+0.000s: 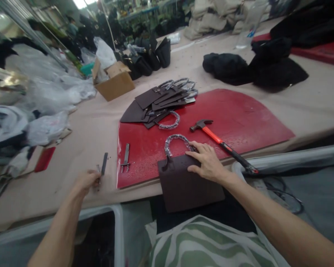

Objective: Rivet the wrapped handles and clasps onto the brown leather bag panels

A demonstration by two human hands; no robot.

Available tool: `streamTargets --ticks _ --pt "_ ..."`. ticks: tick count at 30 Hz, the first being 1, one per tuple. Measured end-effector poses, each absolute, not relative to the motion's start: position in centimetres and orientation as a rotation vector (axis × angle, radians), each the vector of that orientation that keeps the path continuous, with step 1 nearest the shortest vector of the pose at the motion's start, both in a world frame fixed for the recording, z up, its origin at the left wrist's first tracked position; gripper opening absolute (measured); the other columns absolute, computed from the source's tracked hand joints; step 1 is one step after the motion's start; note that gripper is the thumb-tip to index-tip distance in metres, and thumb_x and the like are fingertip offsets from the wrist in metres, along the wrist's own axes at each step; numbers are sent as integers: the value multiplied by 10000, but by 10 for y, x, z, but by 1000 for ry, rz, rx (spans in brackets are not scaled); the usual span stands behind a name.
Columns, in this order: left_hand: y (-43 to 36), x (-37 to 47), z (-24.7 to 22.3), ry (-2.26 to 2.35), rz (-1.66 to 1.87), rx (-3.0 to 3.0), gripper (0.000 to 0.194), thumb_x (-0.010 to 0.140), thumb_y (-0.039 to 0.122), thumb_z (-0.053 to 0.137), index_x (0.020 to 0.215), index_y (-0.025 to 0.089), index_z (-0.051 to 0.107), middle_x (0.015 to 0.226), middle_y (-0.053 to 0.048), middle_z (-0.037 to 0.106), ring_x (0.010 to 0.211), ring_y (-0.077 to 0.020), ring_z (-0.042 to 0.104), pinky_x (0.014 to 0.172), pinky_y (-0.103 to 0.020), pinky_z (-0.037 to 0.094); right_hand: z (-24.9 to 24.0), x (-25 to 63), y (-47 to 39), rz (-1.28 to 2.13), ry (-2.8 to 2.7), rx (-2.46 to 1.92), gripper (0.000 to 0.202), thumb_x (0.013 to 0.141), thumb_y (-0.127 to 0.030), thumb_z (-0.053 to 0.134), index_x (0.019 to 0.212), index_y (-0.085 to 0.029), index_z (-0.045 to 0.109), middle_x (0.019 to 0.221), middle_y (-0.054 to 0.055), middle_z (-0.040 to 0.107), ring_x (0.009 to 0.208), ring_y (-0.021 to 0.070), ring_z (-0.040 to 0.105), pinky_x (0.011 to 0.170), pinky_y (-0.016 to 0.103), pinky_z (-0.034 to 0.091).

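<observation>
A dark brown bag panel (190,185) lies over the front edge of the red board, its lower part overhanging toward my body. From its top edge rises a curved handle (174,138) wrapped in clear plastic. My right hand (207,162) rests on the panel's upper right with fingers spread, by the handle's right end. Off to the left, the fingers of my left hand (89,180) are pinched at a thin metal piece (98,170), partly hidden by them. Right beside it lies a dark narrow bar (104,163). A pronged metal tool (126,157) lies on the board's left side.
A claw hammer (219,142) with an orange and black handle lies across the red board (245,115). Several brown panels with wrapped handles (161,100) are piled behind. Further back are a cardboard box (115,85), black cloth (253,68) and plastic bags (50,92).
</observation>
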State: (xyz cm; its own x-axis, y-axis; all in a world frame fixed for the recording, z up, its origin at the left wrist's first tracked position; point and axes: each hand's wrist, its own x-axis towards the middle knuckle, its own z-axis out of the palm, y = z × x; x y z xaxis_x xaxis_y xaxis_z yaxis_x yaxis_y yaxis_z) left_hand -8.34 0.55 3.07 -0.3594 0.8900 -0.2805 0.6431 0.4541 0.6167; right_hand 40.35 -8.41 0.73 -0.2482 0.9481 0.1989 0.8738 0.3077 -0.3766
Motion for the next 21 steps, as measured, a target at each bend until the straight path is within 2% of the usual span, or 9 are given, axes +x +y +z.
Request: streamTargets --ticks 2,5,7,11,14,21 --pt "-2 -76 35 1962 734 1136 151 604 163 692 673 146 559 513 17 585 450 -135 566 457 -238 495 8 404 -84 276 -2194 -1626 552 776 -430 794 1275 -228 675 1546 132 422 1352 354 424 1105 547 335" --pt "-17 -36 43 1486 1146 879 398 553 158 809 905 171 625 670 31 669 585 -119 651 611 -233 581 7 404 -84 278 -2191 -1623 569 764 -423 806 1280 -223 672 1551 136 416 1360 354 418 1107 543 333" --pt "-29 10 46 1264 1251 836 500 551 200 884 990 188 645 724 26 690 631 -127 680 644 -238 597 6 405 -84 275 -2190 -1623 570 763 -420 806 1280 -220 671 1555 142 410 1362 356 417 1110 547 329" --pt "-51 120 39 1055 1197 927 349 660 288 876 871 155 633 796 -12 703 754 -174 730 741 -312 626 7 406 -84 289 -2214 -1607 654 725 -454 835 1306 -216 651 1566 153 390 1397 366 381 1129 563 306" --pt "-63 182 24 1001 1157 1098 234 788 284 780 896 156 616 866 -31 715 825 -175 742 791 -308 617 7 406 -85 297 -2218 -1603 713 681 -483 863 1306 -218 646 1573 153 379 1410 372 364 1133 569 302" --pt "-71 220 1 1073 1237 1330 136 882 253 655 977 175 597 876 -29 707 821 -152 742 778 -274 612 8 406 -86 280 -2199 -1604 691 675 -482 865 1284 -234 654 1565 139 395 1379 378 392 1125 572 305"
